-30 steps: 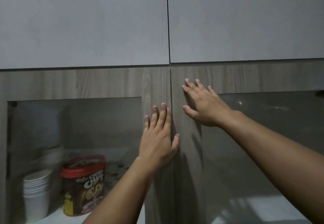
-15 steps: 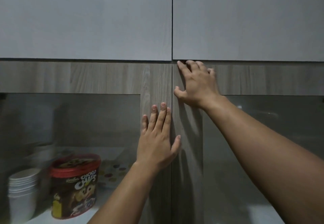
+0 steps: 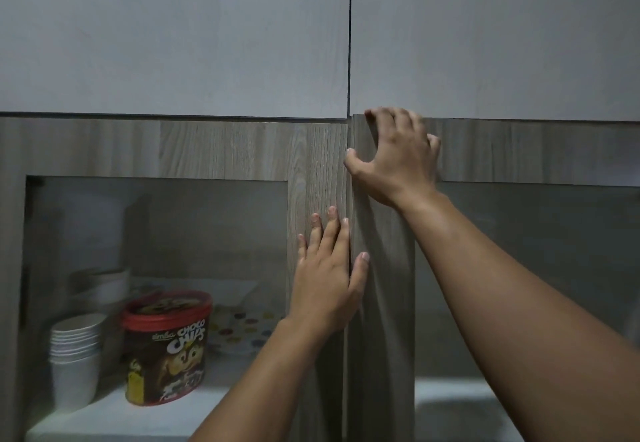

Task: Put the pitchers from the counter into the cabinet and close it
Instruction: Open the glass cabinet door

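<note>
- Pressing flat on the wood, the left hand (image 3: 329, 279) lies with fingers straight and close together on the inner stile of the left cabinet door (image 3: 221, 150); its thumb reaches across the seam and touches the edge of the right cabinet door (image 3: 381, 268).
- Higher up, the right hand (image 3: 398, 157) grips the top inner corner of the right cabinet door; its fingertips (image 3: 384, 114) curl over the door's upper edge, and its thumb (image 3: 351, 161) sits at the seam between the two doors.
- That corner stands a little proud of the left door; a thin dark gap runs down between them, so the right door looks not quite flush; the left door sits flat.
- Both doors have wood-grain frames round tinted glass panes; above them hang two plain pale grey upper doors (image 3: 173, 36), shut, with a narrow line between them.
- Behind the left pane, on a white shelf (image 3: 114, 417), stands a stack of white cups (image 3: 74, 362) at the far left; just beside it stands a brown tub with a red rim marked Choco Chips (image 3: 166, 348); a white bowl (image 3: 104, 284) sits behind them, and a dotted plate (image 3: 239, 330) lies further right.
- Behind the right pane the glass is dim and full of glare; I cannot tell whether any pitchers stand there, and none shows anywhere in view.
</note>
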